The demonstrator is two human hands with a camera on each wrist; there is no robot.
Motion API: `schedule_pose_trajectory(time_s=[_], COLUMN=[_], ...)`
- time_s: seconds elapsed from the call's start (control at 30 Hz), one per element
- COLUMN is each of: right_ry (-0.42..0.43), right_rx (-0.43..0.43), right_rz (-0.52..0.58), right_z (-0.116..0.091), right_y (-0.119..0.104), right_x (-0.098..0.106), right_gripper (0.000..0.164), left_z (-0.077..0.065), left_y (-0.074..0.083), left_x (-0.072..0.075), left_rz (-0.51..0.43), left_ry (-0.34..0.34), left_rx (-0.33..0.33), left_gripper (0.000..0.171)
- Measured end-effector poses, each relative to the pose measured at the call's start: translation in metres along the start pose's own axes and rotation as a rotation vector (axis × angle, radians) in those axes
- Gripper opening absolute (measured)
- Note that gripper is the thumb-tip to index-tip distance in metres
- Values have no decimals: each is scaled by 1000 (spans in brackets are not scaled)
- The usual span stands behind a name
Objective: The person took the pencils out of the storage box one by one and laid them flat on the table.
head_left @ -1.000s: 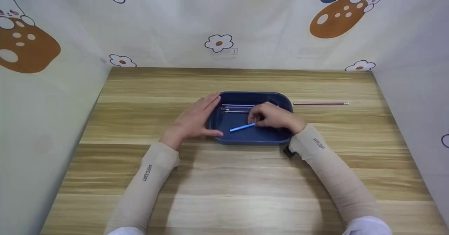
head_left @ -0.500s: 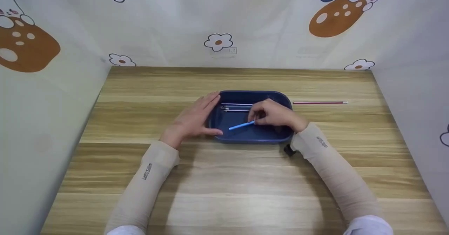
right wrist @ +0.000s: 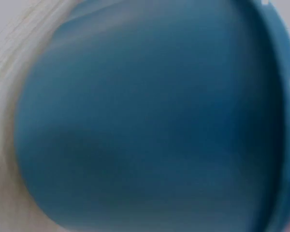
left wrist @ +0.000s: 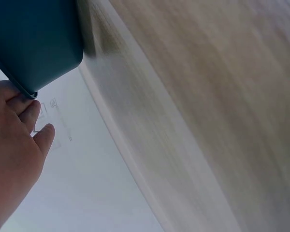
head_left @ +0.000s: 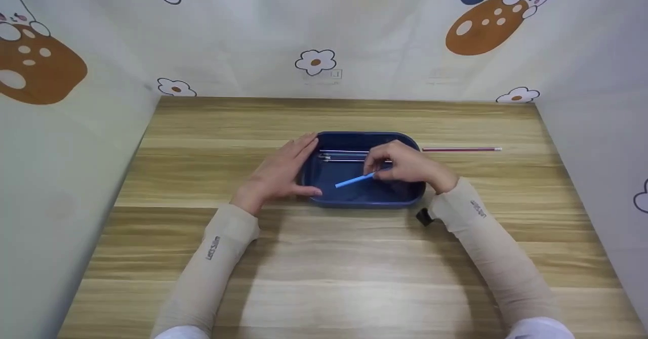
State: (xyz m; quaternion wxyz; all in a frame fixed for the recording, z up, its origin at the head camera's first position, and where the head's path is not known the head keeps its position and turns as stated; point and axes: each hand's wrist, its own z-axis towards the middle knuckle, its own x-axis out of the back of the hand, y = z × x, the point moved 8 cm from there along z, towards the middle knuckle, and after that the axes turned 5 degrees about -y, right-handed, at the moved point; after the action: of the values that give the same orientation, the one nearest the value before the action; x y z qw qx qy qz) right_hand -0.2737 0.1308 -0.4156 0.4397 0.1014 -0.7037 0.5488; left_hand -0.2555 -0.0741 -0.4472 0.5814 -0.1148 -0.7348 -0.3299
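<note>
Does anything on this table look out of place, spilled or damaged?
One purple-red pencil lies on the table, off the right end of the blue tray, while similar slim sticks lie inside, so it looks left out. I see nothing spilled or broken.

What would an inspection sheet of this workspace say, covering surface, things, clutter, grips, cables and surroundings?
Surface: wood-patterned table, with a bright glare patch near the person.
Job's things: dark blue tray holding slim pencil-like items, partly hidden; a reddish pencil lies outside, to the tray's right.
Clutter: nothing seen besides these.
Left grip: left hand, fingers and thumb spread, touches the tray's left end.
Right grip: right hand pinches a light blue stick over the tray.
Cables: nothing seen.
Surroundings: pale backdrop printed with flowers and rabbits.
</note>
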Motion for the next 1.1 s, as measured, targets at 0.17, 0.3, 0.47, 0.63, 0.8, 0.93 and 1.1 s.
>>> schedule_pose_trajectory(time_s=[0.17,0.3,0.47,0.63,0.8,0.93,1.1], right_ry=[17,19,17,18,42,63,93], right_rx=[25,25,3,-37,-62,-77,-84], right_rz=[2,19,21,37,48,53,67], right_z=[-7,-13,-23,-35,-48,-59,-72], right_y=[-7,-10,-11,-10,-9,-6,0], right_x=[6,10,15,20,26,29,33], right_gripper=[17,18,18,19,21,24,28], left_z=[-1,-1,-1,-1,0,0,0], left_y=[-1,-1,-1,-1,-1,-1,-1], left_x=[0,0,0,-1,-2,-2,-1], left_rz=[2,5,-4,-11,-6,-1,-9], left_ry=[-1,-5,-7,-12,-14,-11,4], left_rx=[1,4,9,16,11,9,3], left_gripper=[118,118,118,118,118,118,117])
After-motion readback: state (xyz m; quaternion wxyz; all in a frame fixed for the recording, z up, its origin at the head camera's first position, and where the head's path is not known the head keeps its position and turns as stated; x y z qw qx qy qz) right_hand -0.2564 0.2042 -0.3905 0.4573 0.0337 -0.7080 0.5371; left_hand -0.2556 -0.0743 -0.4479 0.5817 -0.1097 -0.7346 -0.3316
